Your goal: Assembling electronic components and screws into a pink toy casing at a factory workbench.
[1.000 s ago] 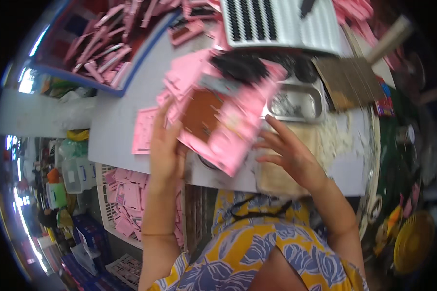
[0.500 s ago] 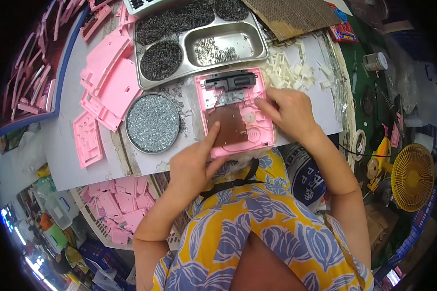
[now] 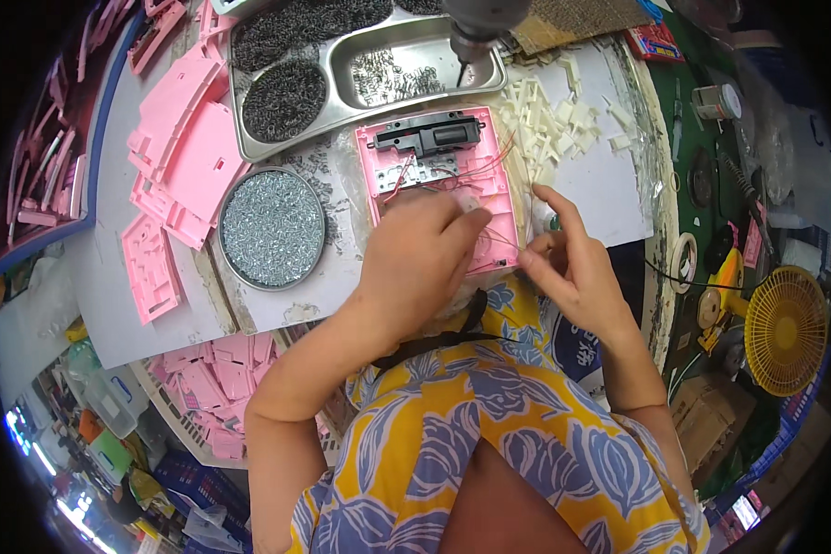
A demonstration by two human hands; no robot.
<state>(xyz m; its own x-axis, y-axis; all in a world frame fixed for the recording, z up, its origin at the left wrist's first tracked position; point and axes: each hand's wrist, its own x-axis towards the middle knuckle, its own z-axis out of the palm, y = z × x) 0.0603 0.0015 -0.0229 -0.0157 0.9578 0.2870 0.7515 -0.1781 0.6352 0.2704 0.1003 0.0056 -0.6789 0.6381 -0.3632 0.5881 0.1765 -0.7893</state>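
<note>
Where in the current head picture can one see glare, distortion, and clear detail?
In the head view, bright patches at lower left are blown out, and the right edge of the table bows; also in the head view, the pink case and right hand look fairly sharp.

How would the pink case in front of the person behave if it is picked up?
The pink case is probably stiff: its moulded walls look like hard plastic. The red wires may flop or snag, since they run loosely across it. It might feel heavier at its far end, where the black part sits.
</note>
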